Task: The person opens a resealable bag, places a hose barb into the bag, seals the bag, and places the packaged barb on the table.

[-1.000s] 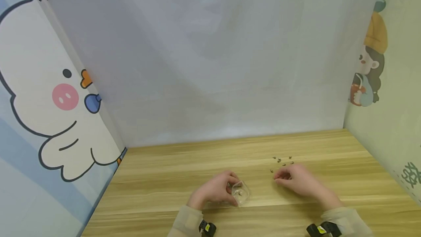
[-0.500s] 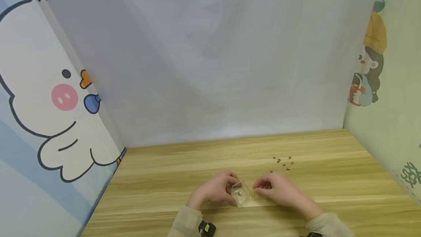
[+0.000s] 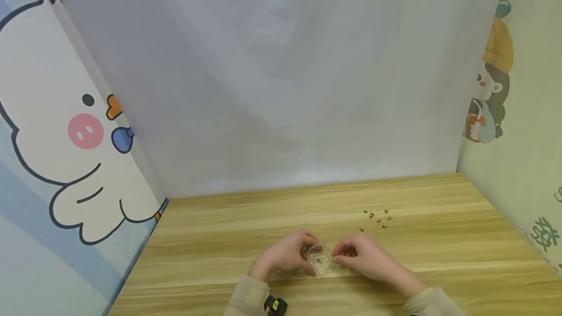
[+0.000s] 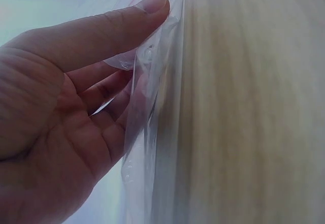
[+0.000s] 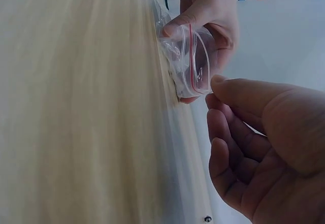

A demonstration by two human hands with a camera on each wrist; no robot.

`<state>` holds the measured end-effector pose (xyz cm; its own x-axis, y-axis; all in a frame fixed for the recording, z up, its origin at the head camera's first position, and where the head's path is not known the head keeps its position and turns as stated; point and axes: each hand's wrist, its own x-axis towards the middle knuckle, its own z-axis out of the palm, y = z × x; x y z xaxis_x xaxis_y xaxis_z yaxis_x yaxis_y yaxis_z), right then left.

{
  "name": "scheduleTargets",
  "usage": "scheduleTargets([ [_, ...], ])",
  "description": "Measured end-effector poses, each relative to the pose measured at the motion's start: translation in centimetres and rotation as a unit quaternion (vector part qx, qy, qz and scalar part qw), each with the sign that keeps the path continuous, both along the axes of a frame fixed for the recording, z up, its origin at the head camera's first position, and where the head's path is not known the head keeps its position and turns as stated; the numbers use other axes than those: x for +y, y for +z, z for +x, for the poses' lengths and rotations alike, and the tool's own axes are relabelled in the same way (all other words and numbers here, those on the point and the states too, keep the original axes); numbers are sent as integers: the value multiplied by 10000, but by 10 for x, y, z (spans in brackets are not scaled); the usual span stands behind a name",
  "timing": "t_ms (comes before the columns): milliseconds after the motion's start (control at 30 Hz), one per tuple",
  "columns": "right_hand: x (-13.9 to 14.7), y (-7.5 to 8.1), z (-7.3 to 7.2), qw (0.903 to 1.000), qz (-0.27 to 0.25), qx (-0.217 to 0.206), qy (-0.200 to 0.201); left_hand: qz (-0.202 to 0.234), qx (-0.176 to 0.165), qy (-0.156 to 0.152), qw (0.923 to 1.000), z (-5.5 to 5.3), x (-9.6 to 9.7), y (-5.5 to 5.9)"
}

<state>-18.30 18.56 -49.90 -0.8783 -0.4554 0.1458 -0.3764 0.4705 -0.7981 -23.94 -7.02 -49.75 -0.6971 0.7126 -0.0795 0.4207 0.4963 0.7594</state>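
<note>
In the head view my left hand [image 3: 287,253] grips a small clear zip-lock bag [image 3: 319,258], its mouth spread wide and facing right. A small dark metal piece [image 3: 319,260] shows inside. The right wrist view shows the bag's red zip line [image 5: 192,56] and my left thumb along its side. My right hand [image 3: 366,258] has thumb and forefinger drawn close together, their tips right at the bag's rim. I cannot tell what, if anything, lies between them. Its other fingers [image 5: 221,155] are curled.
Several small metal pieces [image 3: 378,221], some with screw-like heads, lie scattered on the wooden table [image 3: 228,218] beyond my right hand. One small metal piece [image 5: 207,219] shows low in the right wrist view. A pale curtain [image 3: 281,87] hangs behind the table; printed sheets flank it.
My right hand has moved left from beside the scattered metal pieces to the bag's mouth, uncovering one of them. The left hand and bag have stayed almost still.
</note>
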Motion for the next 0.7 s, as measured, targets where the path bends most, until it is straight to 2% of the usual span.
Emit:
scheduleTargets([
  [267, -2, 1, 2, 10000, -29, -44, 10, 0, 25, 40, 10000, 1, 0, 1],
  [700, -1, 0, 1, 10000, 17, 27, 25, -167, 406, 123, 9990, 3, 3, 2],
])
